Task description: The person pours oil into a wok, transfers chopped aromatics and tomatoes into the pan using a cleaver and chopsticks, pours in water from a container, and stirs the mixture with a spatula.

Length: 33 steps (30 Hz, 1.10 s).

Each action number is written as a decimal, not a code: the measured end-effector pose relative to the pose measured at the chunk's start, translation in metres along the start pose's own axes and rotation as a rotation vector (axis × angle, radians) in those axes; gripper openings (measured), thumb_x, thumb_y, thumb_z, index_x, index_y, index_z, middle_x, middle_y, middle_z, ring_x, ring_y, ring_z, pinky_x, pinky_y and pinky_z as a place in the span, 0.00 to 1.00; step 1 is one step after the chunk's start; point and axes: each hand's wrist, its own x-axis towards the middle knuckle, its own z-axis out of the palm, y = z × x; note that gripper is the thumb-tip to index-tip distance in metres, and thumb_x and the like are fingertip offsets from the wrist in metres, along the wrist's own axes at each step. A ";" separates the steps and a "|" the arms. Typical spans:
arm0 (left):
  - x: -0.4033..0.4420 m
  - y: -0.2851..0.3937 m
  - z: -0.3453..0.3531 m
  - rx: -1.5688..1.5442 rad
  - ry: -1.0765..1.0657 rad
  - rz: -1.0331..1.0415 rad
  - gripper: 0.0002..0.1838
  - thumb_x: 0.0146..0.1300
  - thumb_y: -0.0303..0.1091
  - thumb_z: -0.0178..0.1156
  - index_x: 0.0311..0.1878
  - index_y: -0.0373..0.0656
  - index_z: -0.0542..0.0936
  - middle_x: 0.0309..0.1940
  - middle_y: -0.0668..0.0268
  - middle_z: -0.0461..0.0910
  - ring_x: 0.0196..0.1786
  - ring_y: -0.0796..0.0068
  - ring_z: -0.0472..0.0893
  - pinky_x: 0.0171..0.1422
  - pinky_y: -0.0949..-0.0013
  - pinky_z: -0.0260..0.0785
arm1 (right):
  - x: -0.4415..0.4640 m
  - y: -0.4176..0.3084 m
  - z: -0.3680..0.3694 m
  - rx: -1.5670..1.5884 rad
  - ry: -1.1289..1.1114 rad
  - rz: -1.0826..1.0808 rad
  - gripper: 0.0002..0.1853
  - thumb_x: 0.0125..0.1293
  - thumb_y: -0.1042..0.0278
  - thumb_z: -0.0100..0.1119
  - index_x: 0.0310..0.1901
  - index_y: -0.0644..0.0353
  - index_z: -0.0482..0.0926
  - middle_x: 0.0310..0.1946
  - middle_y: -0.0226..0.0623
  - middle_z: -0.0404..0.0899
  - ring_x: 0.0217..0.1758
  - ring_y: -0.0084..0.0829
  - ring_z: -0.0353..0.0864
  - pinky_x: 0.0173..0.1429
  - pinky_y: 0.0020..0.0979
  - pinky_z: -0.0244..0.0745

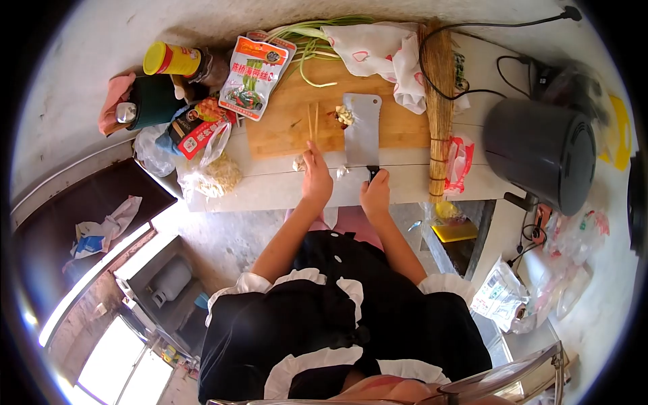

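My left hand (317, 177) is closed round a pair of wooden chopsticks (313, 121), their tips pointing away over the cutting board (277, 135). In my right hand (375, 194) is the black handle of a broad cleaver (364, 138), its blade lying flat over the board. Chopped pale pieces (344, 116), with some dark red bits among them, sit at the blade's left edge. Close to my left hand is a garlic bulb (298, 163), partly behind the fingers. A small whitish piece (342, 170) rests on the counter between my hands.
Behind the board lie long green stalks (312, 57) and a patterned white cloth (378, 50). A straw broom (439, 121) stretches along the right side, beside a dark cylindrical appliance (540, 155). Food packets (253, 77) and a noodle bag (214, 177) occupy the left.
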 end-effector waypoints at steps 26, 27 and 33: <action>-0.018 0.017 0.009 -0.208 -0.140 -0.035 0.42 0.55 0.17 0.47 0.72 0.29 0.39 0.64 0.42 0.54 0.51 0.39 0.75 0.48 0.55 0.75 | 0.001 -0.004 0.019 -0.005 -0.028 -0.064 0.19 0.57 0.74 0.55 0.46 0.69 0.58 0.43 0.63 0.68 0.38 0.65 0.74 0.41 0.56 0.71; -0.019 0.016 0.008 -0.211 -0.128 -0.012 0.42 0.55 0.17 0.47 0.72 0.28 0.39 0.63 0.42 0.54 0.51 0.40 0.75 0.48 0.55 0.75 | 0.001 -0.005 0.019 0.000 -0.028 -0.047 0.18 0.57 0.75 0.55 0.45 0.69 0.59 0.42 0.64 0.68 0.39 0.66 0.73 0.42 0.56 0.70; -0.020 0.016 0.005 -0.164 -0.121 0.024 0.42 0.55 0.17 0.48 0.71 0.26 0.39 0.61 0.42 0.56 0.52 0.42 0.76 0.47 0.57 0.75 | 0.002 -0.005 0.015 -0.006 -0.042 -0.053 0.18 0.57 0.74 0.55 0.45 0.69 0.59 0.41 0.64 0.69 0.38 0.66 0.73 0.42 0.56 0.70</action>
